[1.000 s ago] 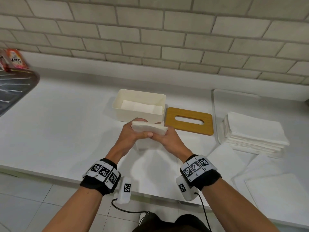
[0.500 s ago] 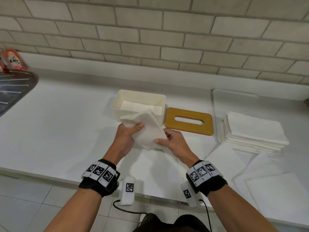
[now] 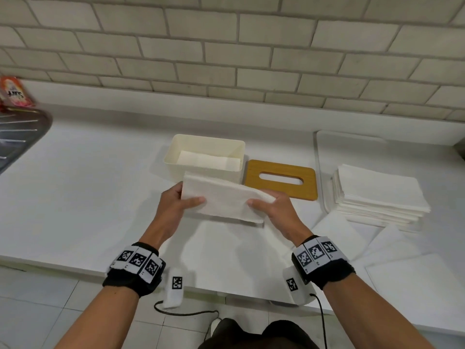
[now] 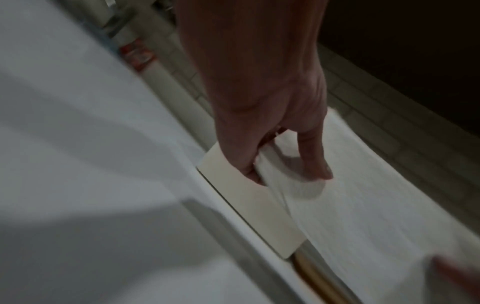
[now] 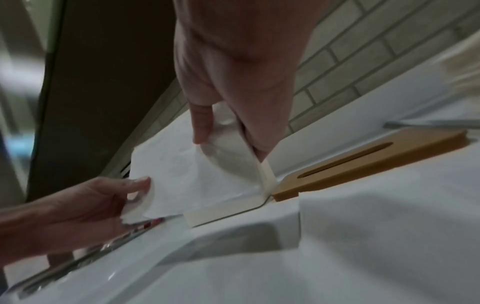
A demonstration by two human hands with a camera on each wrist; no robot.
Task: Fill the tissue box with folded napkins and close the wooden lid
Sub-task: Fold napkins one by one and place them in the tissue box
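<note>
A folded white napkin (image 3: 224, 201) hangs stretched between both hands, just in front of the cream tissue box (image 3: 173, 157). My left hand (image 3: 176, 205) pinches its left end (image 4: 285, 181), thumb on top. My right hand (image 3: 274, 210) pinches its right end (image 5: 228, 156) the same way. The box stands open with folded napkins (image 3: 208, 159) lying flat inside. The wooden lid (image 3: 279, 178) with its slot lies flat on the counter right of the box (image 5: 223, 211), also seen in the right wrist view (image 5: 363, 162).
A stack of unfolded napkins (image 3: 380, 195) sits on a white tray (image 3: 324, 147) at the right. Loose napkin sheets (image 3: 412, 280) lie at the front right. A sink drainer (image 3: 15, 137) and a red packet (image 3: 15, 91) are at the far left. A brick wall backs the counter.
The hands were close together on a small bundle, then worked a loose sheet. Now they are spread apart, holding the napkin as a long flat folded strip.
</note>
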